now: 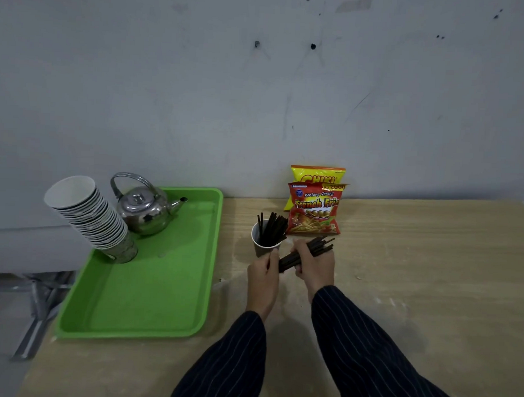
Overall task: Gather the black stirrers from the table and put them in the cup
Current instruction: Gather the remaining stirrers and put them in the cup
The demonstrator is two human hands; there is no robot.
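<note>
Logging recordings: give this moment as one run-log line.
phase: loading | left hand: steadies bundle end | right hand: grips stirrer bundle | cup: upright, partly filled | table: no loose stirrers seen

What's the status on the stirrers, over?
Both hands gripping one stirrer bundle. Paper cup already part-filled. Snack bags behind, not blocking.

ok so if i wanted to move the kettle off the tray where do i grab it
Grip the kettle by the top of its arched handle, coming down from above. The handle stands upright clear of the lid, the round body offers no flat sides, and the stack of paper cups crowds its left.
</note>
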